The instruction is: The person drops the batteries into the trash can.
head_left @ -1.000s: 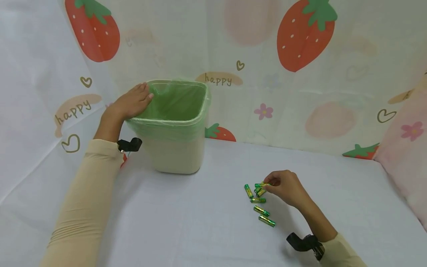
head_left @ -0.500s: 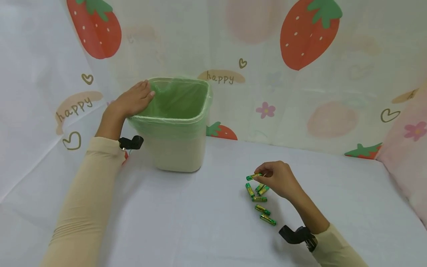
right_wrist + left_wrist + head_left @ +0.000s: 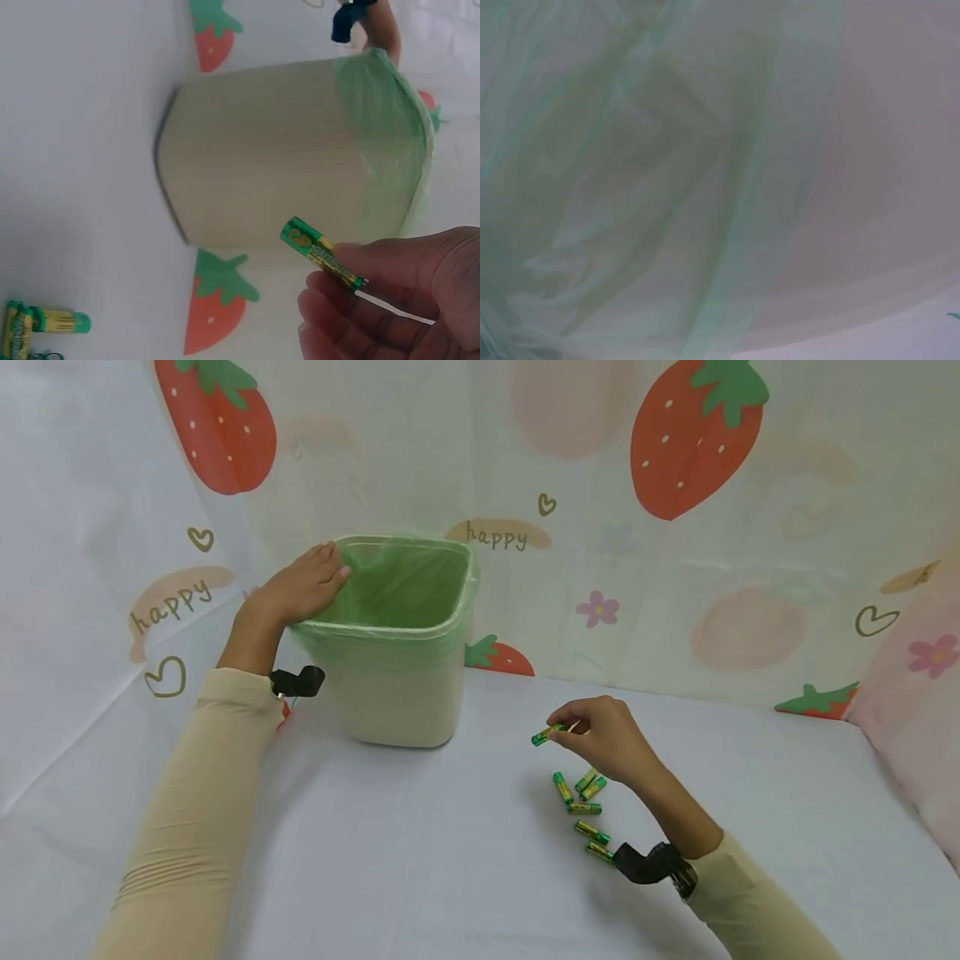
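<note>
Hands, two, well apart: right hand [image 3: 597, 740], thumb and fingers pinching one green-and-gold battery [image 3: 542, 737]; left hand [image 3: 296, 585], farther off, resting on the left rim of the bin [image 3: 397, 702], its fingers looking straight in my head feed, its underside hidden from me. Near to far thereafter: black wrist camera [image 3: 648, 864], beside the right sleeve [image 3: 750, 897], overlapping the nearest loose piece in my view; six loose batteries [image 3: 584, 808], lying on the white surface [image 3: 405, 860], four close together, two nearer me; held piece, aloft between that group and the bin. Change noted: over the last second I see it lifted off the group and carried leftward and outward, the left hand unmoved; by my reckoning, one item in transit, six awaiting handling, the held one not yet over the bin's mouth. Bin, one, cream, upright, green liner [image 3: 408, 585] folded over the rim, bottom out of my sight. Backdrop [image 3: 525, 585], strawberry-printed, farthest
</note>
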Motion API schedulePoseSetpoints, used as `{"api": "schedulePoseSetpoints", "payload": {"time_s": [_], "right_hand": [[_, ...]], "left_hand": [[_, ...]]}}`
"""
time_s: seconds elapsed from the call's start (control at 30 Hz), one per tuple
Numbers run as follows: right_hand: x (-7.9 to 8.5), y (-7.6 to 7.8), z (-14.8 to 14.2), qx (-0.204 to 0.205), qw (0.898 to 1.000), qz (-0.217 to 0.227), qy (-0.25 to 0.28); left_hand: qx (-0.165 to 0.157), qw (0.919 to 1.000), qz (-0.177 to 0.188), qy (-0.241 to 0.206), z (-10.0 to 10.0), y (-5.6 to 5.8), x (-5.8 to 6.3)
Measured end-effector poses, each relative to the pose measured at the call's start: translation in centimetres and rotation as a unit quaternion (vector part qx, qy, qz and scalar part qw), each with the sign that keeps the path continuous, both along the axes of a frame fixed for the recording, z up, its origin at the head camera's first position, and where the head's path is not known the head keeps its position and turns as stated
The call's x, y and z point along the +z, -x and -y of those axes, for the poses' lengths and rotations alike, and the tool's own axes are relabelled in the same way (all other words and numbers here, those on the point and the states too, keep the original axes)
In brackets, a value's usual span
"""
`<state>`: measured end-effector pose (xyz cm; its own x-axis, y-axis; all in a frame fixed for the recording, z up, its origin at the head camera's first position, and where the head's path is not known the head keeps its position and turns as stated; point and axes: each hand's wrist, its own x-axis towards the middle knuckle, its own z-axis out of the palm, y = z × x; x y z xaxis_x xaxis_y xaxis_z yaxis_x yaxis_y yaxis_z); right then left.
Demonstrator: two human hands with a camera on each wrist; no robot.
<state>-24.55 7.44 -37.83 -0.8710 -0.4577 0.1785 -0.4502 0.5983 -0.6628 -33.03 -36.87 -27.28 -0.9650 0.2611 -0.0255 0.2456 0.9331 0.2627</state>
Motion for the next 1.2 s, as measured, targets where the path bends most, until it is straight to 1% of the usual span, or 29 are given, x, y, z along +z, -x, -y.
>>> {"api": "schedulePoseSetpoints", "payload": {"time_s": [0.17,0.33,0.47,0.67,0.93,1.2], "right_hand": [[1.5,0.3,0.9,0.014,1.0,-0.014,0.001],[2.8,0.6,2.0,0.023,0.999,-0.033,0.005],[3.6,0.8,2.9,0.031,0.999,-0.041,0.007],[5.2,1.0,4.2,0.043,0.996,-0.074,0.018],[7.2,0.8,5.4,0.051,0.993,-0.094,0.04],[9.3,1.0,6.8,0.059,0.989,-0.121,0.059]], "left_hand": [[-0.001,1.0,-0.001,-0.001,0.0,0.0,0.1],[0.001,1.0,-0.001,-0.002,-0.4,-0.4,0.5],[0.002,1.0,0.003,-0.003,-0.4,-0.6,0.7],[0.002,0.9999,0.007,-0.009,-0.3,-0.5,0.4],[0.005,0.9999,0.006,-0.009,-0.3,-0.4,0.1],[0.003,1.0,0.007,-0.003,-0.2,-0.2,0.2]]}}
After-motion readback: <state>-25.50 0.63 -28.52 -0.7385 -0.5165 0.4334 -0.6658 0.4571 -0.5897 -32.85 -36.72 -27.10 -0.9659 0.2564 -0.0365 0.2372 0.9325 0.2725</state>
